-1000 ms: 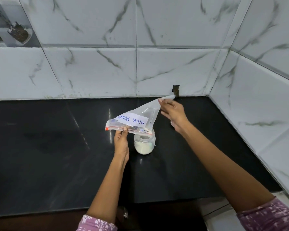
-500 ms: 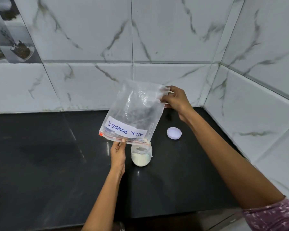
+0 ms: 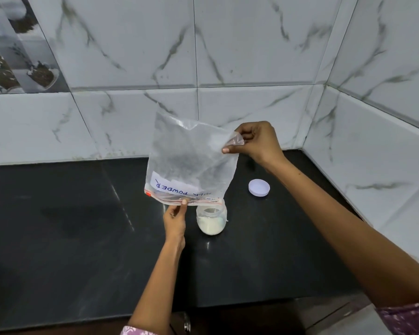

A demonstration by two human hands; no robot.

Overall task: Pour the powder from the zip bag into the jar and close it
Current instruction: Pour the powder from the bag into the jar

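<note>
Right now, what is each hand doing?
Left hand: closed, pinching the zip bag at its mouth.
Right hand: closed, pinching the bag's upturned bottom corner.

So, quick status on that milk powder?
Left hand pinching zip bag mouth, right hand lifting bottom corner. Jar holds powder, lid off. Nothing blocking.

Head camera looks forward and down, near the black counter [image 3: 58,226] corner.
</note>
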